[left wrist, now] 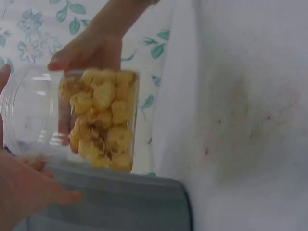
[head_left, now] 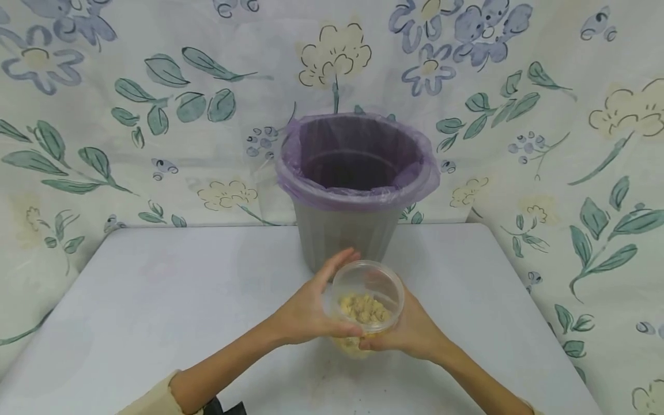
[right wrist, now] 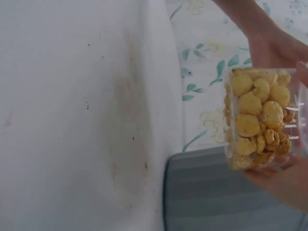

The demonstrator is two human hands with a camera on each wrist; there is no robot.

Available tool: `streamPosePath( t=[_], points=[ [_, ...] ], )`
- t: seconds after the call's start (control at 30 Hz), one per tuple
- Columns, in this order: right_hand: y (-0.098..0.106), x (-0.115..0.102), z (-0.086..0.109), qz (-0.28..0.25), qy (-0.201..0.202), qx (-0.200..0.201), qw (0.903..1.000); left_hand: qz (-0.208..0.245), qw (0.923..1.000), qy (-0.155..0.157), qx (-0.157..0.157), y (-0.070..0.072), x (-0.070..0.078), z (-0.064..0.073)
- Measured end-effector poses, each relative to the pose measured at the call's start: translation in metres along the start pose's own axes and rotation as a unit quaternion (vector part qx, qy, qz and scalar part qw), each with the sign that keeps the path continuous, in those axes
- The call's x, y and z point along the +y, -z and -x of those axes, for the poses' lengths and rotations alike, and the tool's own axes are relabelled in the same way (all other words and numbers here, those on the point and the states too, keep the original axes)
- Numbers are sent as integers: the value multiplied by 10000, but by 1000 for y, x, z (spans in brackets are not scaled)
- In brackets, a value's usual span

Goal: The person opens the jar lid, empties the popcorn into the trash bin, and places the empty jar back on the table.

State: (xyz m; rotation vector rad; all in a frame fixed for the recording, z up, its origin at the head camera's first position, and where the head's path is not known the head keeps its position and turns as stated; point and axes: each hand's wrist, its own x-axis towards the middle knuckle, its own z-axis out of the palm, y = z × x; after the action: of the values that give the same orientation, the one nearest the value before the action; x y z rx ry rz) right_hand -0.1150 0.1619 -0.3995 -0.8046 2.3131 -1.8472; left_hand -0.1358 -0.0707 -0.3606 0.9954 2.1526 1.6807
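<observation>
Both my hands hold a clear plastic jar (head_left: pixel 358 279) above the white table, in front of the bin. Lumpy pale yellow and brown pieces (head_left: pixel 365 309) fill its lower part, and its round mouth faces up toward the head camera. My left hand (head_left: pixel 311 311) grips the left side near the rim, thumb at the front. On the other side my right hand (head_left: pixel 415 331) holds the jar, with the thumb low across its front. The wrist views show the jar's wall (left wrist: pixel 33 110) and the packed pieces (right wrist: pixel 257 110) from the side.
A grey bin (head_left: pixel 342 230) stands at the back of the white table (head_left: pixel 207 288), lined with a purple bag (head_left: pixel 358 199) folded over its rim. Floral cloth (head_left: pixel 197 150) hangs behind and along the sides. Small dark specks and a smudge mark the table's front (left wrist: pixel 236 125).
</observation>
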Motion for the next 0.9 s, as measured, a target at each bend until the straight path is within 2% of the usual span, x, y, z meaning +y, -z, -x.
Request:
streamPosePath(
  t=[0.13,0.27,0.37,0.43,0.57,0.7,0.8,0.9],
  points=[
    [1,-5,2,-186,105,-385,9990,145,9961,84,-862,15,1,-2],
    [2,-9,3,-293,242,-810,9960,453,9860,27,-1604,25,0,-5],
    [3,-9,2,-417,295,-1112,9925,572,9786,-67,-1976,29,0,-6],
    [3,-9,1,-460,322,-1251,9906,590,9762,-100,-2087,30,0,-6],
    [3,-9,1,-447,353,-1299,9899,507,9781,-14,-2020,29,0,-5],
    [3,-10,2,-303,377,-1081,9930,426,9846,51,-1693,26,1,-2],
    [2,-10,1,-167,380,-766,9962,369,9916,54,-1235,21,1,0],
    [2,-9,0,-63,329,-450,9984,445,9970,22,-635,10,0,2]
  ],
)
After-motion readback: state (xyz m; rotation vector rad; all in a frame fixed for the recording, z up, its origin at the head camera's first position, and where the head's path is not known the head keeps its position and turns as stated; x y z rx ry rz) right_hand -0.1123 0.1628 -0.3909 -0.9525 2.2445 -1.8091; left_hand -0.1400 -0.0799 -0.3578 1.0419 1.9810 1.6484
